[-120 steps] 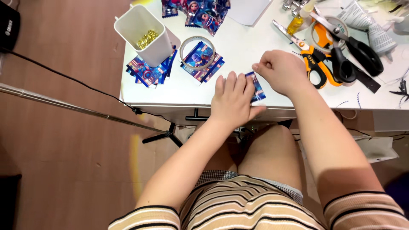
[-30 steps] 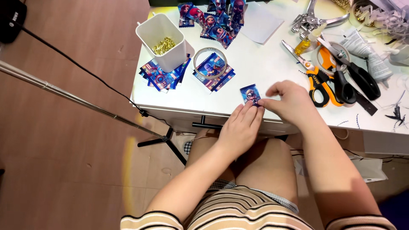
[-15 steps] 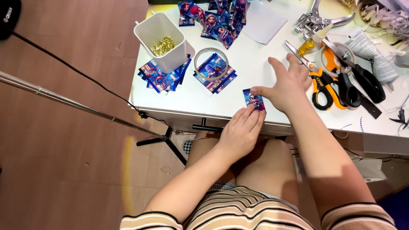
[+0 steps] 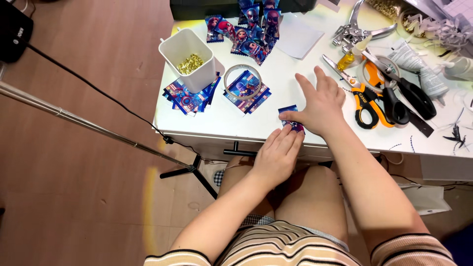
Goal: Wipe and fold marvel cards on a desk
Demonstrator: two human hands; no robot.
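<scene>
Resting at the near edge of the white table (image 4: pixel 217 125), the left hand (image 4: pixel 277 156) lies palm down with its fingers pressed together, and the fingertips (image 4: pixel 291 135) touch the near side of a small blue packet (image 4: pixel 289 117). The packet lies flat on the table, close to the front edge, between the two hands. The right hand (image 4: pixel 320 106) sits just beyond the packet, palm down, with its fingers spread and lifted slightly off the surface; its thumb lies on the packet's top. Whether the packet is pinched or only pressed down cannot be told.

To the left of the packet, a ring of clear tape (image 4: pixel 242 82) lies on a small stack of blue packets (image 4: pixel 252 96). Further left stands a white square cup (image 4: pixel 186 56) holding small gold-coloured metal pieces (image 4: pixel 190 64), with another fan of blue packets (image 4: pixel 183 98) partly under it. More packets (image 4: pixel 246 29) are spread at the far edge of the table beside a white sheet of paper (image 4: pixel 298 37).

To the right of the right hand lie orange-handled scissors (image 4: pixel 362 96), black-handled scissors (image 4: pixel 409 98) and, further back, metal pliers (image 4: pixel 358 29). A thin metal pole (image 4: pixel 93 128) crosses the wooden floor (image 4: pixel 74 197) at the left, with a black cable (image 4: pixel 84 81) near it.
</scene>
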